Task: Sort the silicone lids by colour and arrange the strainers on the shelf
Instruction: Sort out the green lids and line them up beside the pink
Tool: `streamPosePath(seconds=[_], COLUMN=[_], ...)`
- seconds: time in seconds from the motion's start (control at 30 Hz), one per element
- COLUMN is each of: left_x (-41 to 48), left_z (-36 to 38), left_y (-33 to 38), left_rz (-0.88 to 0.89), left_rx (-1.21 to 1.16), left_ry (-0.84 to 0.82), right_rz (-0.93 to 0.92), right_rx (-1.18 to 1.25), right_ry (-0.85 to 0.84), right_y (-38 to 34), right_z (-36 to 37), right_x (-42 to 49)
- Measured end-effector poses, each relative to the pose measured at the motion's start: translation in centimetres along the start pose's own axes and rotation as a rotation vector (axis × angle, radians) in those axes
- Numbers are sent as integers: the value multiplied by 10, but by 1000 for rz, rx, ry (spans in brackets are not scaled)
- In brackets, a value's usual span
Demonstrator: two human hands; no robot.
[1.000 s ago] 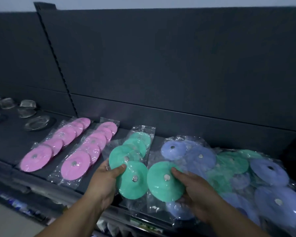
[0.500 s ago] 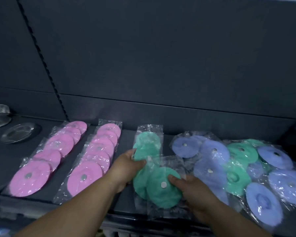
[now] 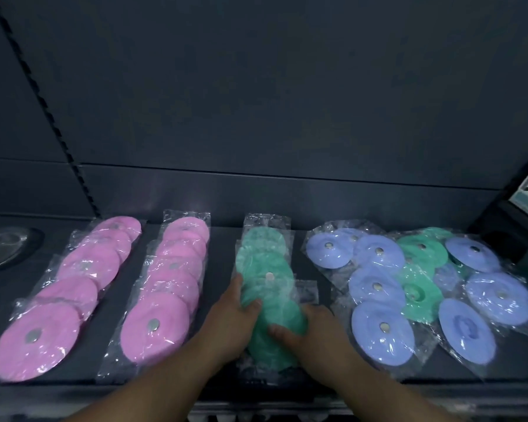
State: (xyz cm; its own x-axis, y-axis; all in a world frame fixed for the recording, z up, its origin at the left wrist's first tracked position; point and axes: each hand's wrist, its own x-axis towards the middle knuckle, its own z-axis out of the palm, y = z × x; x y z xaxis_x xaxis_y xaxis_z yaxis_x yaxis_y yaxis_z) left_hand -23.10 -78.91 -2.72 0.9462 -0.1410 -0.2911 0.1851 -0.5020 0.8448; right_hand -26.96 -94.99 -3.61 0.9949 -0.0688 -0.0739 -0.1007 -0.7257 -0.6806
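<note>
- On the dark shelf (image 3: 223,239), mid-row, round green silicone lids (image 3: 267,266) lie overlapped in clear plastic bags (image 3: 265,222).
- The left hand (image 3: 232,318) and right hand (image 3: 313,333) each clasp the front lids' edges, thumbs on top.
- Half a second ago the right hand's lid sat beside the row; now it overlaps it.

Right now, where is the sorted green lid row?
Head view, centre of the shelf: the green lid row lies between the right pink lid row and the mixed blue-and-green pile.

head view looks forward and down from close above the dark shelf (image 3: 217,300), facing its back panel (image 3: 256,102).
</note>
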Motion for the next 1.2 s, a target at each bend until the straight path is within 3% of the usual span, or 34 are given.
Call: streamPosePath(seconds=[0.1,0.2,0.33,0.5,0.67,0.8,1.0,1.2], left_x=[2,2,0,19,38,34,39,43], left_z=[-6,-8,-5,-11,-9,-4,-3,-3], left_y=[-1,-2,-4,1,-1,-4,-5,-7], left_rz=[28,89,79,76,37,71,95,91], left_rx=[23,-18,-33,-66,-124,-75,-14,158], left_ry=[-23,-4,-23,23,24,-4,42,15], right_rz=[26,34,-52,163,139,52,62,80], right_rx=[-162,-140,-214,198,209,177,204,220], right_ry=[-3,63,-4,242,65,63,103,-46], right_y=[-6,-4,-4,-7,-11,-15,-21,-20], right_z=[8,9,18,7,16,25,11,0], right_x=[-1,-2,-3,22,33,26,34,62])
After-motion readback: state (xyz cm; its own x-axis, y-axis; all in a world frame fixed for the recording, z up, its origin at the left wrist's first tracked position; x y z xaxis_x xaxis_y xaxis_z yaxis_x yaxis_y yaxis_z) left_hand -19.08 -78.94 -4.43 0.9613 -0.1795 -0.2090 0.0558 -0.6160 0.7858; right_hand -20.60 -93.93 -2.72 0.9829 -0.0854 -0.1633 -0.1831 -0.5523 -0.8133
